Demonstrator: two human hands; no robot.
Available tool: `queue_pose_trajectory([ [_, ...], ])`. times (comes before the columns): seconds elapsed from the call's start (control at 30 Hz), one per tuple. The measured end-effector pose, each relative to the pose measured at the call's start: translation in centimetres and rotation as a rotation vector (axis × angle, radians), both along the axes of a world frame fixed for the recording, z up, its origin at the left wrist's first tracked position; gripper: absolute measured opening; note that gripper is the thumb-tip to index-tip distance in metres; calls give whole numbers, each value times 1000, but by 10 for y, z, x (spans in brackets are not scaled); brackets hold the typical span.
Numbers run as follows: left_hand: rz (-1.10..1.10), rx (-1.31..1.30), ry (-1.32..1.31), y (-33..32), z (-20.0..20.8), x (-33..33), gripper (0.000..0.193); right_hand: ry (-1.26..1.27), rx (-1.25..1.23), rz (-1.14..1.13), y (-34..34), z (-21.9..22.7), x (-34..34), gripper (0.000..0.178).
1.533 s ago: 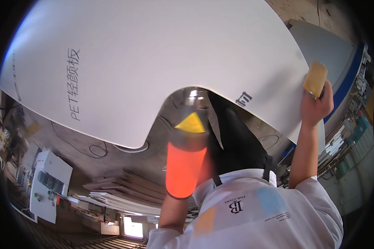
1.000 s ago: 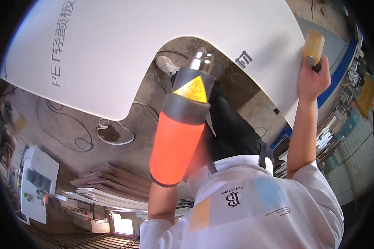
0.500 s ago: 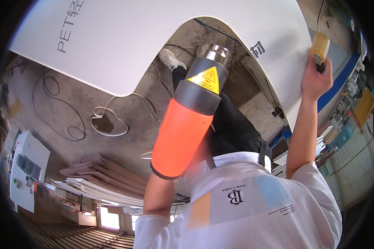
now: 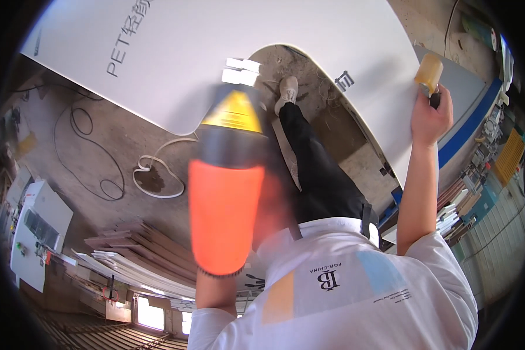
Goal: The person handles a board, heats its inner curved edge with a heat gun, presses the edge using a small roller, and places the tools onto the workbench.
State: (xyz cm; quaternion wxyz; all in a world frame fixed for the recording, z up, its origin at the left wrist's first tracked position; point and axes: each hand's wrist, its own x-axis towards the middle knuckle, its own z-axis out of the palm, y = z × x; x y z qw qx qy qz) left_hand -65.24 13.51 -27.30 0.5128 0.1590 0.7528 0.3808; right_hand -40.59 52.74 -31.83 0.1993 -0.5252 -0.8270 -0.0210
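A heat gun (image 4: 226, 216) with an orange body, dark front collar, yellow warning label and metal nozzle fills the middle of the view, smeared by motion. My left hand (image 4: 273, 201) is behind it, a blur at its right side, with the fingers mostly hidden; the gun moves with my left arm. Its nozzle overlaps the lower edge of a large white panel (image 4: 216, 35); I cannot tell the gap between them. Over the panel's right edge, my right hand (image 4: 433, 119) is closed on the dark handle of a hand roller (image 4: 429, 73) with an amber cylinder.
The panel has a deep curved cutout, through which my leg and pale shoe (image 4: 288, 90) show. Black cable (image 4: 102, 157) and a loop of white strip (image 4: 178, 189) lie on the concrete floor. Stacked boards (image 4: 140, 251) stand at lower left, a white machine (image 4: 41, 233) beyond.
The heat gun has swung left and turned more upright, its nozzle moving from the cutout to over the panel. My right hand and the roller appear slightly farther left.
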Motion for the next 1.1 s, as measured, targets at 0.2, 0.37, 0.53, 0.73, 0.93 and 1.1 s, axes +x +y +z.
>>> queue_pose_trajectory([
  [0.2, -147, 243, 838, 83, 38, -115, 67, 214, -29, 151, -5, 18, -7, 20],
  [0.37, -154, 35, 982, 183, 15, -178, 70, 451, -297, 74, -31, 33, -26, 18],
  [0.53, -306, -55, 1232, 204, 1, -203, 70, 461, -655, 231, -63, 50, -36, 22],
  [0.73, -103, 198, 1268, 171, 31, -117, 44, 506, -1000, 369, -101, 61, -50, 36],
  [0.93, 1, 223, -126, 149, 23, 55, 45, 374, -917, 764, -130, 63, -85, 56],
  [1.1, 580, 91, -357, 159, -10, 55, 30, 300, -739, 871, -44, 71, -82, 31],
])
